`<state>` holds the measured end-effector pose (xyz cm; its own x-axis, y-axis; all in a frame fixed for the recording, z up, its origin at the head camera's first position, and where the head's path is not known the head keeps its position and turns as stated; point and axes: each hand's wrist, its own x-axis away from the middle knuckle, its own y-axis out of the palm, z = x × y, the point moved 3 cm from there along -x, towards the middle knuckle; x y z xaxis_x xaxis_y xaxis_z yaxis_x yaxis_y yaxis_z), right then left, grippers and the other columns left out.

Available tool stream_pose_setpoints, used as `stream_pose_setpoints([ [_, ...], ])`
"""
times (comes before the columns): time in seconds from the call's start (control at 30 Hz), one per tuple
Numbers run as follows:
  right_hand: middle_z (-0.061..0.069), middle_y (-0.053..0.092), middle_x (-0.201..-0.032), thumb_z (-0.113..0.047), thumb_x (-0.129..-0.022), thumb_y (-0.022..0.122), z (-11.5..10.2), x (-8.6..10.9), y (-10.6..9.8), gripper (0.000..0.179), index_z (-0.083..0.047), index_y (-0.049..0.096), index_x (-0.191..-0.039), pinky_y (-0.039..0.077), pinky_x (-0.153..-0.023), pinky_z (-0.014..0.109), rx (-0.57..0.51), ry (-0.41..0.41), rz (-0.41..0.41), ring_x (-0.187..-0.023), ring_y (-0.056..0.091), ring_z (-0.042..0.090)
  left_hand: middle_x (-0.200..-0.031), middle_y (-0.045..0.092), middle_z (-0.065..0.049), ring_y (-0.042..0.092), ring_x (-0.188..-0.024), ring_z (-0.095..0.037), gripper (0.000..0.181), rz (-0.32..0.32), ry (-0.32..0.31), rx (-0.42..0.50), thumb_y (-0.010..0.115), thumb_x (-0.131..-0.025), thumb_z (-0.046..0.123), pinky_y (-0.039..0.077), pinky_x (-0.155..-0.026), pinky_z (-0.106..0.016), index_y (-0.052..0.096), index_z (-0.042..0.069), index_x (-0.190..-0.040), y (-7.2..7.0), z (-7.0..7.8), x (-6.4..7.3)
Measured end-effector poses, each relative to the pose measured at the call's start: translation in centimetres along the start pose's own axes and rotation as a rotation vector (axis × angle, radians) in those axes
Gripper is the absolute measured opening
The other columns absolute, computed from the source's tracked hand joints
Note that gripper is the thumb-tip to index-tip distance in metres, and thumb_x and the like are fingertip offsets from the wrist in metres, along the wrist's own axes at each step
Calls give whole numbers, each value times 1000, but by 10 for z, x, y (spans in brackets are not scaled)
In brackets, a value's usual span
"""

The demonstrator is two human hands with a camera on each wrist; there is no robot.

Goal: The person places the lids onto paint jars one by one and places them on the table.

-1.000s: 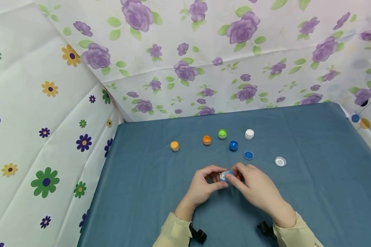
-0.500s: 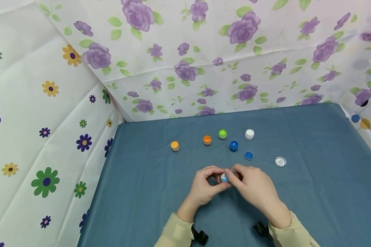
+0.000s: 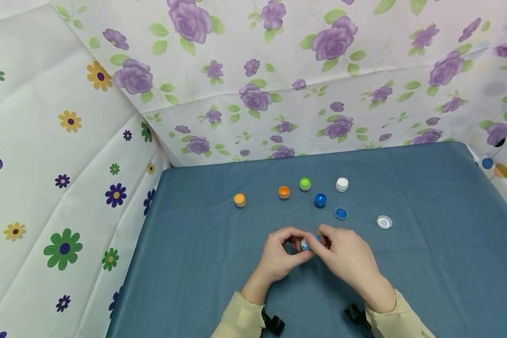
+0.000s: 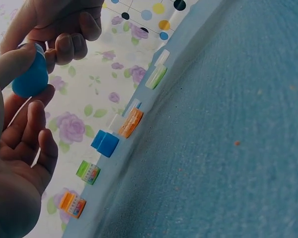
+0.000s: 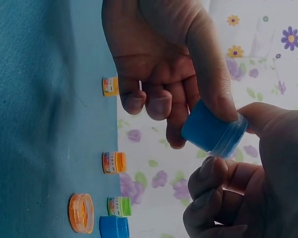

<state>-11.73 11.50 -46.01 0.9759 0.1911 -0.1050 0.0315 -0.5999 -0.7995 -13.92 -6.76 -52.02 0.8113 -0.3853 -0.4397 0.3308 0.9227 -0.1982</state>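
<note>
1. Cloth (image 3: 186,263), blue and lightly creased, covers the surface (image 3: 460,272) and runs wide to the left and right of my hands.
2. The far edge meets a rose-printed sheet (image 3: 236,70); the left edge runs beside a daisy-printed one, well apart from me.
3. On the far side my room is tighter: an amber jar (image 3: 240,200), orange jar (image 3: 284,193), green jar (image 3: 305,184), dark blue jar (image 3: 320,201) and white jar (image 3: 341,184) stand across there.
4. Nearer, a blue disc (image 3: 341,213) lies just beyond my right hand (image 3: 348,256), with a white lid (image 3: 384,222) further right.
5. The blue jar (image 3: 305,244) is tilted between my two hands, above the cloth.
6. My left hand (image 3: 279,256) pinches it from the left, fingers (image 3: 290,232) slightly parted around it.
7. My right thumb (image 5: 216,94) presses along its side; the outer right fingers curl loosely.
</note>
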Motion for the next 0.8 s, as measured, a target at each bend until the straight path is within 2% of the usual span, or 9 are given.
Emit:
stream_pose_setpoints([
  [0.17, -7, 40, -58, -66, -102, 63, 2, 0, 1, 50, -26, 50, -75, 29, -44, 31, -28, 1, -1, -46, 37, 13, -98, 72, -5, 63, -79, -28, 26, -17, -59, -28, 85, -92, 7, 57, -72, -44, 75, 8, -116, 1, -1, 0],
  [0.27, -7, 42, -59, -68, -100, 64, 2, -1, 1, 48, -27, 53, -78, 30, -44, 31, -50, 4, -7, -47, 39, 13, -97, 72, -5, 63, -79, -33, 27, -15, -58, -42, 85, -92, 7, 57, -73, -43, 73, 8, -116, 2, 0, 0],
  [0.4, -5, 44, -60, -66, -106, 52, 5, -1, -2, 48, -25, 59, -81, 32, -46, 31, -87, 40, -35, -48, 40, 15, -98, 72, -5, 63, -78, -26, 31, 2, -68, -44, 84, -93, 8, 56, -73, -44, 71, 11, -122, 1, -1, -1],
  [0.57, -5, 54, -68, -60, -113, 41, 10, -2, -8, 53, -22, 73, -94, 42, -55, 34, -122, 80, -44, -57, 49, 15, -108, 73, -4, 61, -82, -17, 38, -2, -149, -41, 82, -98, 13, 55, -77, -42, 71, 9, -133, -2, -3, -1],
  [0.8, -6, 56, -69, -60, -113, 39, 17, -3, -15, 56, -19, 76, -103, 43, -55, 35, -101, 88, -48, -57, 51, 15, -104, 74, -4, 62, -87, -26, 30, 14, -229, -41, 81, -99, 15, 54, -81, -44, 68, 11, -126, -13, -3, -3],
])
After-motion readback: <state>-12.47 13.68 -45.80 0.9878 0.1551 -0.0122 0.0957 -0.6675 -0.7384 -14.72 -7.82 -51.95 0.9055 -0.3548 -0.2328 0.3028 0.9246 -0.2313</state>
